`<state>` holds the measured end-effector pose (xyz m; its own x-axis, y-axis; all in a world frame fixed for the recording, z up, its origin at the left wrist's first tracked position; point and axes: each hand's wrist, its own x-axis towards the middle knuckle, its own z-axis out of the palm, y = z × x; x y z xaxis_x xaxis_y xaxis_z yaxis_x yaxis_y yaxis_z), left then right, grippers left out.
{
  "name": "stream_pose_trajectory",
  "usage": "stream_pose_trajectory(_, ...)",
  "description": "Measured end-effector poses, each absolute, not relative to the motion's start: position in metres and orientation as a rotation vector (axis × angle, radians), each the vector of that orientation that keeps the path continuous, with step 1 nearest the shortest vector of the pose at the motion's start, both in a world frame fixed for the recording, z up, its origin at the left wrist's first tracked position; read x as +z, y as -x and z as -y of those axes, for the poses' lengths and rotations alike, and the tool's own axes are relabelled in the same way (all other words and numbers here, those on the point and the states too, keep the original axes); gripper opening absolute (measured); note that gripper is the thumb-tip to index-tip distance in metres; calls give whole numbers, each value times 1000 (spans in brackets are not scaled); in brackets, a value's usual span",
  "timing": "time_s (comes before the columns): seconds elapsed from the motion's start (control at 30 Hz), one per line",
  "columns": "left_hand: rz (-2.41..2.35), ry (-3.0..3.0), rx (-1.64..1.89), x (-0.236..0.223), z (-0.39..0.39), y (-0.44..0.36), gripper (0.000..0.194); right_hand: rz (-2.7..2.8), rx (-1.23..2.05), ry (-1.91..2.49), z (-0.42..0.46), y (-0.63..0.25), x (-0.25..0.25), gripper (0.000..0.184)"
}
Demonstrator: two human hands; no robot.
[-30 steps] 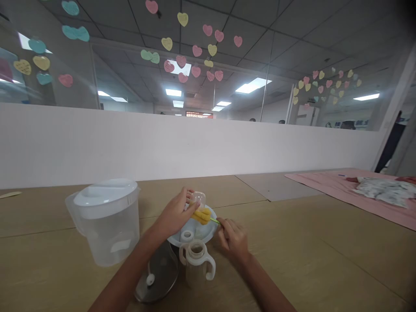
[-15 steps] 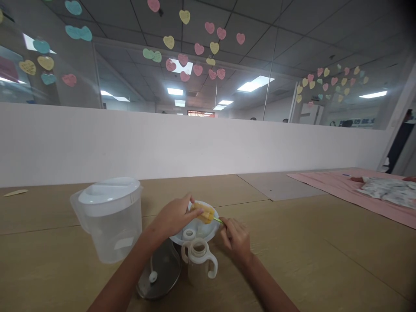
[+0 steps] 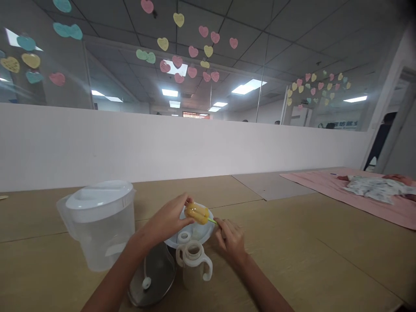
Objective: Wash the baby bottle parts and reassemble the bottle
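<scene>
Yellow sponge pushed inside a clear cap, between both hands

The left hand [image 3: 177,219] grips the clear dome-shaped cap [image 3: 191,211] by its side; the right hand [image 3: 231,239] is closed around the thin green handle of the sponge brush [image 3: 204,216]. The yellow, lobed head fills most of the cap, showing through its glossy wall. Both are held over a pale bowl [image 3: 204,233], which has something whitish in it, too indistinct to name. A white collar ring [image 3: 183,236] shows at the bowl's near side, below the left hand. Nearer the person, between the forearms, a two-handled bottle [image 3: 194,262] stands upright and uncapped on the desk [image 3: 276,247]; its contents cannot be made out. Beside it, by the left forearm, a dark metal plate [image 3: 164,271] carries a weighted straw [image 3: 146,283]. Left of the left hand stands a translucent lidded pitcher [image 3: 104,236], its fill level unclear.
</scene>
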<state>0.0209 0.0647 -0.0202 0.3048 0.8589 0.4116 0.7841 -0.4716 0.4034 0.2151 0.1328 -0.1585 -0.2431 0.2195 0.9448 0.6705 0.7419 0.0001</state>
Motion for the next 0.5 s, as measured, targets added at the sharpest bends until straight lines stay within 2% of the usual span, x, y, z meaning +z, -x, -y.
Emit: stream_pose_trajectory(0.5,-1626,-2553,828,-29,-84,-14,26,1788,-497,701,-139,-214,-155,26)
